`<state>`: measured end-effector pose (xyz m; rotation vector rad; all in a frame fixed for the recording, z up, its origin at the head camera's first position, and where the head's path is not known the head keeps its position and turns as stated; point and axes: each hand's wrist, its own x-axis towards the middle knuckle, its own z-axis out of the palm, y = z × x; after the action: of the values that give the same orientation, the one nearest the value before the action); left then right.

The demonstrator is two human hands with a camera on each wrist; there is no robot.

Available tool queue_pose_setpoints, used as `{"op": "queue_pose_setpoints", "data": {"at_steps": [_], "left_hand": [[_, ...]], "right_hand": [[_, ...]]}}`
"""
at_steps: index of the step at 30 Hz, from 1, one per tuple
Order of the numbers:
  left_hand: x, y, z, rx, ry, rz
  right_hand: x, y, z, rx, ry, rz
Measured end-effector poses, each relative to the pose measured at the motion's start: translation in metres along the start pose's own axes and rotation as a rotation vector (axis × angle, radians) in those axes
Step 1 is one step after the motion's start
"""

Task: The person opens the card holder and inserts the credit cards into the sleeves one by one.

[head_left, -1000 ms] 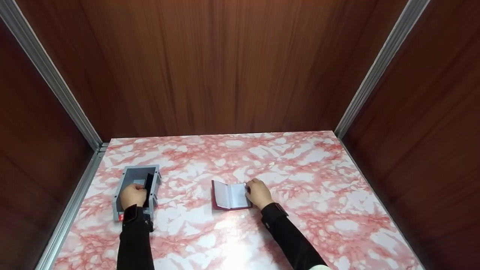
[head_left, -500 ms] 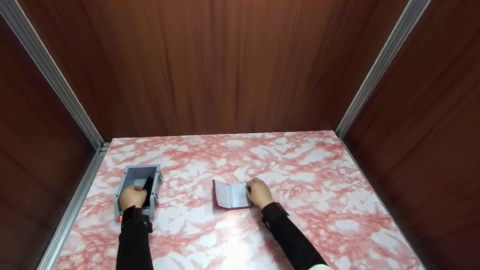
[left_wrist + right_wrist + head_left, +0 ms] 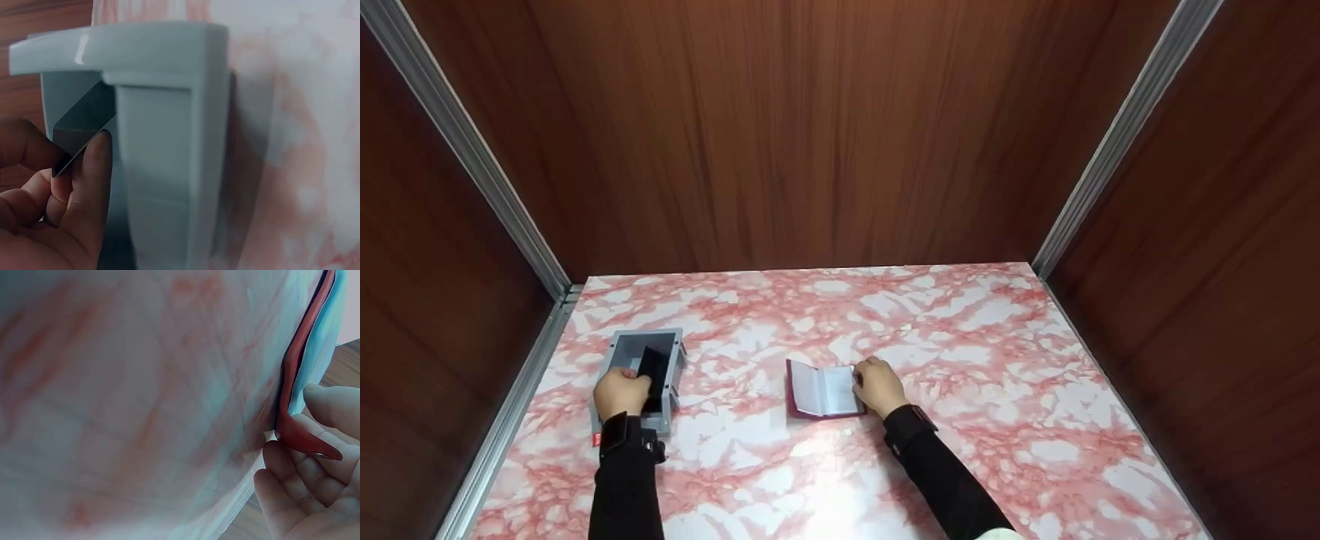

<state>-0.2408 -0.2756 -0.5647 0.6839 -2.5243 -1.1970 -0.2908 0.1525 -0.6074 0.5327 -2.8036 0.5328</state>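
Note:
My left hand (image 3: 621, 391) is over the near part of a grey plastic bin (image 3: 666, 425) at the table's left. Between thumb and fingers it pinches a thin, flat black card (image 3: 654, 373), which slants inside the bin; the left wrist view shows the card's edge (image 3: 73, 140) at the fingertips. Near the table's middle lies a small dark-red card holder (image 3: 790, 397), spread apart with pale, clear-looking sleeves (image 3: 834, 390) showing. My right hand (image 3: 879, 386) holds its right edge. In the right wrist view, a red strap with a metal snap (image 3: 306, 440) lies across the fingers.
A red-and-white marbled table (image 3: 960, 330) carries everything. Brown wood-grain panels (image 3: 810, 135) rise at the back and both sides, with metal rails (image 3: 472, 142) at the corners. A small red tag (image 3: 597, 439) shows at the bin's near left corner.
My left hand has shifted slightly left, and the black card has turned, showing more of its broad face. The right hand and card holder stay nearly the same.

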Motion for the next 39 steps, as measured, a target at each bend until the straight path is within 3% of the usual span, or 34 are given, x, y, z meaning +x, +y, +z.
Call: {"op": "queue_pose_setpoints", "data": {"at_steps": [17,30,39], "left_hand": [[-0.006,0.03,-0.008,-0.15,0.157,0.021],[-0.008,0.051,-0.007,-0.202,0.144,0.009],[-0.017,0.066,0.004,-0.256,0.132,0.033]], "right_hand": [[0.0,0.003,0.004,-0.012,0.05,-0.033],[0.001,0.004,0.001,0.01,0.012,-0.027],[-0.001,0.005,-0.001,0.087,-0.024,-0.001]]}}
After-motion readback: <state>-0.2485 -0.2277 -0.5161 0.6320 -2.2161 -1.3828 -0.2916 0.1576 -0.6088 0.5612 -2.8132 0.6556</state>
